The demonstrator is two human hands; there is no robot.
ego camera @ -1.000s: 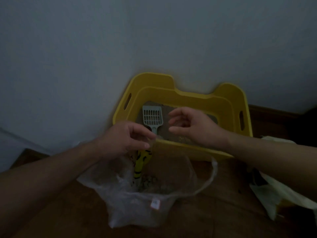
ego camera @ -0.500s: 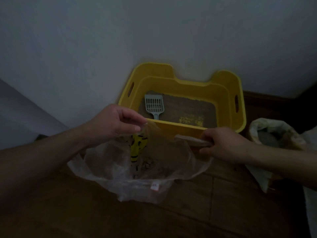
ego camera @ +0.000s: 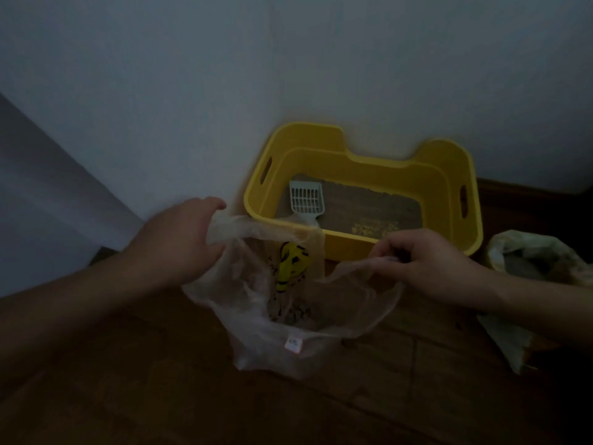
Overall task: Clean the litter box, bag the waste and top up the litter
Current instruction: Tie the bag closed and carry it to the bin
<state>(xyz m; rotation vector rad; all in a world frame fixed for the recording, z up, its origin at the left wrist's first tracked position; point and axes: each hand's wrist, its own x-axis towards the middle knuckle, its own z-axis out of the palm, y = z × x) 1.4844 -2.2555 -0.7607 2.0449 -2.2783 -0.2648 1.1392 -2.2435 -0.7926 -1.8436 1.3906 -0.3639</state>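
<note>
A clear plastic waste bag with a yellow and black print stands on the wooden floor in front of the yellow litter box. Dark clumps lie at the bag's bottom. My left hand grips the bag's left handle, lifted near the box's front left corner. My right hand pinches the right handle in front of the box. A pale slotted scoop leans inside the box on a thin layer of brown litter.
The litter box stands against a white wall. An open pale sack of litter sits on the floor to the right of the box. Dark wooden floor fills the foreground.
My left hand has taken a fuller grip on the left handle and raised it. My right hand has shifted up along the right handle. The bag's mouth is pulled taller.
</note>
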